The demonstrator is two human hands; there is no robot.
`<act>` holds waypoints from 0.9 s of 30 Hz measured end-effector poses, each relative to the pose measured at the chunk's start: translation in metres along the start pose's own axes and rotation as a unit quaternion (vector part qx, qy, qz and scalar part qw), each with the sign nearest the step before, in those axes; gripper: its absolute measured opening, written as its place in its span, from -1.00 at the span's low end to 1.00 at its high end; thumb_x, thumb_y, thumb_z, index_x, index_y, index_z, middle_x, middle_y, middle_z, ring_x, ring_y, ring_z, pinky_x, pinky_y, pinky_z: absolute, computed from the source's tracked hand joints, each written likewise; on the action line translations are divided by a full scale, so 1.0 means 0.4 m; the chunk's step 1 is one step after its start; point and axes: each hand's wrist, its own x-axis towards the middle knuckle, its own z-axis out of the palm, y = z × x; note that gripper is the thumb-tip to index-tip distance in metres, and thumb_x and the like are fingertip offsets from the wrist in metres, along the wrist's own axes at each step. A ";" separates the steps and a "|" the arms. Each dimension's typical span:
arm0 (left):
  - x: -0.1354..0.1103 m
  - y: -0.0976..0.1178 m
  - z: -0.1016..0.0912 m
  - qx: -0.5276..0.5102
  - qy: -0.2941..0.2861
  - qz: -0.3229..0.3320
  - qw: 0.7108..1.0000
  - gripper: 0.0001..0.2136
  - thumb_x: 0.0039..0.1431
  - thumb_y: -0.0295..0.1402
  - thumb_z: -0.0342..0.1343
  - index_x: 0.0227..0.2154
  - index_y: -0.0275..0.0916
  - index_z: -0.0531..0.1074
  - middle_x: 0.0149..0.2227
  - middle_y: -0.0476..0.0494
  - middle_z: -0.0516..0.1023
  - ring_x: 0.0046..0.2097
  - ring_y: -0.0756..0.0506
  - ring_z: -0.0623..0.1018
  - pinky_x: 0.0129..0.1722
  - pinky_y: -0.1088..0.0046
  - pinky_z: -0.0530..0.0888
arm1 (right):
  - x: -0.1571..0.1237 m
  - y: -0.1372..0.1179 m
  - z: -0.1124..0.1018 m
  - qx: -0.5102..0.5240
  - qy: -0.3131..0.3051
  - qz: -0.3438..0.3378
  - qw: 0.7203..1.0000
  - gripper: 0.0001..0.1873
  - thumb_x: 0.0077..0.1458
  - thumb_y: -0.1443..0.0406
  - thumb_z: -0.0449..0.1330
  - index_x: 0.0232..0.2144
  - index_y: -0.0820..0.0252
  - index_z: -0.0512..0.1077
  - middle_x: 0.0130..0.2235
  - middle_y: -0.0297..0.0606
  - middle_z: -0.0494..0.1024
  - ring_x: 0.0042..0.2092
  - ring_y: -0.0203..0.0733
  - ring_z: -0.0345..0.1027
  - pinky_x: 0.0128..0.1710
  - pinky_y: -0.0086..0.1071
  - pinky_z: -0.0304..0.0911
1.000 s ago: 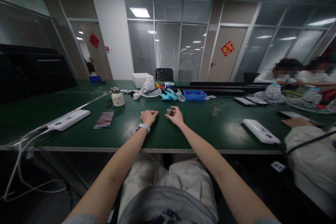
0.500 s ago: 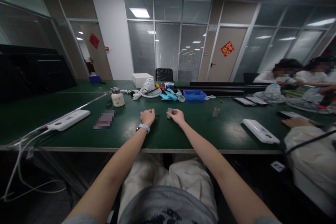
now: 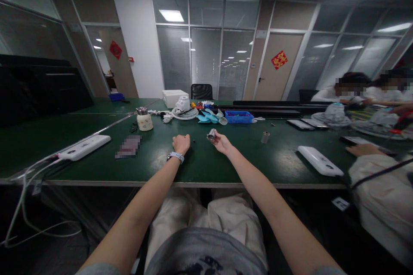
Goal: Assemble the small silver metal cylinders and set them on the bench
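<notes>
My right hand (image 3: 222, 142) grips a small silvery metal cylinder (image 3: 211, 134) above the green table. The cylinder is tilted, with its open-looking dark end toward me. My left hand (image 3: 181, 143) rests on the table as a loose fist, a watch on its wrist; whatever is inside the curled fingers, if anything, is hidden. Between the two hands lies a tiny dark piece (image 3: 194, 141), too small to name. A second metal cylinder (image 3: 265, 137) stands upright on the table, to the right of my right hand.
Beyond my hands are a white fan part (image 3: 183, 104) on a round grille, light-blue fan blades (image 3: 208, 116) and a blue basket (image 3: 239, 117). A patterned jar (image 3: 144, 120) and white power strip (image 3: 84, 148) stand left. Another white strip (image 3: 319, 161) and a person's sleeve (image 3: 377, 180) are right.
My right hand has lifted the metal cylinder from upright on the table and tilted it, shifting slightly right. My left hand has barely moved.
</notes>
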 end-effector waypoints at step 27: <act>-0.010 -0.002 -0.004 0.055 -0.011 0.041 0.998 -0.58 0.19 -0.19 -0.20 -0.28 -0.18 0.59 -0.12 -0.29 0.56 0.00 -0.33 0.39 -0.10 0.18 0.35 | -0.057 -0.124 -0.156 -0.505 0.302 -0.492 0.642 -0.52 0.10 0.13 0.15 0.04 0.18 0.34 -0.01 -0.06 0.49 0.00 -0.07 0.34 0.09 -0.18 0.08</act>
